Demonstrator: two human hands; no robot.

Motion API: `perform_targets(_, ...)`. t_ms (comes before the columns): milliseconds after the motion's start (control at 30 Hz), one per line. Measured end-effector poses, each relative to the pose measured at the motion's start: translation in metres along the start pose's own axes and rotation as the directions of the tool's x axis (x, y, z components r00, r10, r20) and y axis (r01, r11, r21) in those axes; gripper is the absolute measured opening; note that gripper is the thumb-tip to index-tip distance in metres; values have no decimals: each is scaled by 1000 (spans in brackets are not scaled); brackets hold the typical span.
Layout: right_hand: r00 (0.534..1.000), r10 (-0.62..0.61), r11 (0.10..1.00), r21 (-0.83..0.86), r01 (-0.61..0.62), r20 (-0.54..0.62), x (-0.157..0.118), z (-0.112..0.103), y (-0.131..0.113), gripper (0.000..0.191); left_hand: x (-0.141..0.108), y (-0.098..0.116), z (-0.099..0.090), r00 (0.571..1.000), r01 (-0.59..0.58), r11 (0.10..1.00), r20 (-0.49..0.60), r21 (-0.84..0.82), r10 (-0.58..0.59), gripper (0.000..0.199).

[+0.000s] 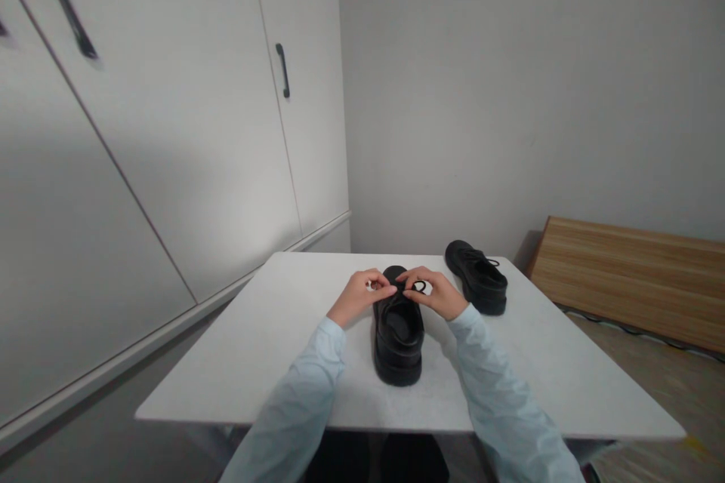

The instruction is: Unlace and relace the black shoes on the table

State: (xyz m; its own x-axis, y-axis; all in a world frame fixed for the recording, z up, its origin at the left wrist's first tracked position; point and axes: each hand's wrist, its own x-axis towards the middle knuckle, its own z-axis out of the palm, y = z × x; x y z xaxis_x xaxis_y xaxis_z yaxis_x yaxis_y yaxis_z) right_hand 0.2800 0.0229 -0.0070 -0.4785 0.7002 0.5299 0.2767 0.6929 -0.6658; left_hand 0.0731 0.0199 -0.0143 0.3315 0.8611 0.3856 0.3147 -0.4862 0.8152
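And here I am, both hands up at the laces (420,281) of the near shoe (398,364), which sits upright on the white table (283,362), heel towards me. My left hand (358,296) is pinched in at the lacing, and my right hand (440,294) pinches from the other side, a dark loop showing beside its fingers (which strand each has, I can't tell). The laces look light and limp, so fingertips close to the knot area should suit them best. The shoe itself looks sturdy, smooth, perhaps slightly slippery, with a thick sole lending it weight; I'd grasp it around the firm heel. Its partner, the other shoe (488,296), stands near the far right corner.
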Motion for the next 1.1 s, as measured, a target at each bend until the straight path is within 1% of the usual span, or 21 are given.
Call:
perform_targets(100, 1000, 18, 1000, 23, -17, -14, 1, 3, -1, 12, 2, -1, 2, 999, 32, 997, 1, -64, -32, 31)
perform_targets(200, 999, 34, 999, -7, -34, -35, 2, 4, -1, 18, 3, -3, 4, 998, 65, 990, 18, -122, -63, 33)
perform_targets(300, 997, 36, 999, -24, -38, -67, 2, 5, -1, 19, 2, -4, 6, 996, 85, 985, 39, -148, -80, 33)
perform_targets(400, 994, 46, 999, 0, -46, -103, 3, 6, -2, 19, 1, -2, 7, 995, 73, 986, 72, -149, -63, 32)
perform_targets(533, 988, 89, 995, 65, -82, -125, 4, 9, -4, 20, 0, 2, 9, 995, 63, 993, 87, -96, -55, 30)
perform_targets(600, 986, 95, 994, 68, -86, -135, 3, 9, -4, 20, 0, 2, 10, 997, 51, 997, 67, -66, -47, 28)
perform_targets(767, 985, 91, 995, 44, -85, -150, 3, 9, -2, 18, 1, 1, 14, 1000, 6, 1000, -30, 6, -6, 23)
perform_targets(900, 981, 106, 993, 59, -97, -162, 3, 9, -3, 18, 0, 0, 17, 997, 4, 999, -79, 47, -1, 20)
perform_targets(1100, 976, 118, 992, 55, -109, -184, 3, 9, -3, 17, -1, -3, 21, 991, -9, 994, -132, 111, 24, 24)
